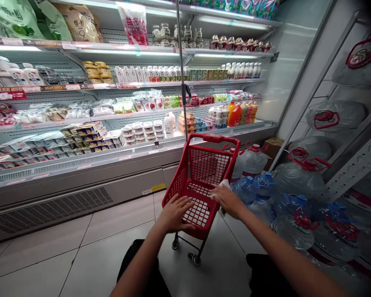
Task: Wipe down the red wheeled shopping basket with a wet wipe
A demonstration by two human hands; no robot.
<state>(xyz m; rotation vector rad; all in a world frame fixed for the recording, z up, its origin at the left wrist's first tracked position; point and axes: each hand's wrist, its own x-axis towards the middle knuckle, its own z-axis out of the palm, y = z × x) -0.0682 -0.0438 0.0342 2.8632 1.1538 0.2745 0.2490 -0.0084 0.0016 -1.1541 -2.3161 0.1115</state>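
Item: one red plastic shopping cart [208,165], upright on the tiled floor [117,231], beside the front edge of the refrigerated display case [136,175]; casters [195,259] visible beneath its near end.

Item: my left hand [174,213], empty, fingers spread, palm down at the cart's near left corner; whether it touches the rim I cannot tell.

Item: my right hand [230,201], grasping a white cloth [225,182] at the cart's right rim.

Also listed: blue-capped water bottles [266,187], on the floor right of the cart; large water jugs with red handles [303,177], along the right side; one cardboard box [273,146], by the case's right end; stacked tubs [138,134] and an orange bottle [235,115], inside the case.
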